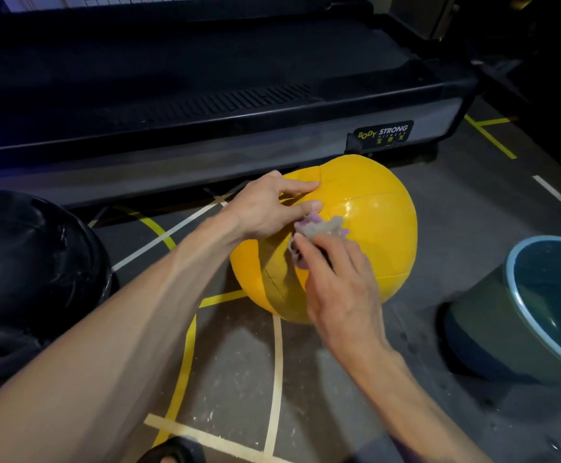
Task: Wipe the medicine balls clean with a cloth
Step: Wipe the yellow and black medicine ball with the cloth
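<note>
The right hand [339,282] clutches a small crumpled grey-and-lilac cloth [319,227] in its curled fingers and presses it against the top of a large glossy yellow leather-look medicine ball [372,222], close to where the stitched seams meet. The left hand [269,208] rests on that same ball just to the cloth's left, fingers fairly straight and spread over the panel, thumb laid along a seam; it looks to be steadying the ball rather than gripping anything. The yellow ball sits on the grey gym floor [322,396] marked with yellow and cream tape lines, directly under both hands. Its far and right-hand panels lie away from the cloth, so the wipe probably runs outward from the right hand, which is the nearer of the two to that unwiped side, while the left turns or holds the ball. Left of the yellow ball sits a big black medicine ball [35,259], likely next. To the yellow ball's right stands a blue-rimmed plastic basin [509,279]; behind it runs the dark base of a treadmill [205,105].
</note>
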A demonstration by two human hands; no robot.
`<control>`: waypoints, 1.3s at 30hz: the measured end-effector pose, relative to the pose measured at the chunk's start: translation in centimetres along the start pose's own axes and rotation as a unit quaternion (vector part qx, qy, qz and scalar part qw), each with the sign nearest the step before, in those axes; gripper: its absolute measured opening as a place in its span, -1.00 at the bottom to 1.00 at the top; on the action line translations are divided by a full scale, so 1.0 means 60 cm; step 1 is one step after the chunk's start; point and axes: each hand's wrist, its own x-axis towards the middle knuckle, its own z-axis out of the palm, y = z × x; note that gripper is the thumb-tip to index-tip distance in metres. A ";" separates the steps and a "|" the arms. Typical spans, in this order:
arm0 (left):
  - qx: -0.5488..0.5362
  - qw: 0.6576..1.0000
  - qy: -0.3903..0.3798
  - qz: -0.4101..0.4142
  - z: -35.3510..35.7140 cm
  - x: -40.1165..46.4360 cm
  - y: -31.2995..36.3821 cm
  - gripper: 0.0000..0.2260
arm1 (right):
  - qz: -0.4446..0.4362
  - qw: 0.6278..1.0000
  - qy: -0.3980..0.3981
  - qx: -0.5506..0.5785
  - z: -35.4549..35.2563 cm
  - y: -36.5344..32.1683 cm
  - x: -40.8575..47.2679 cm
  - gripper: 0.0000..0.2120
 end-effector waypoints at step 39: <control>0.070 0.996 0.053 -0.019 -0.050 -0.029 -0.096 -0.63 | 0.032 0.992 -0.017 0.124 -0.011 0.036 -0.072 -0.48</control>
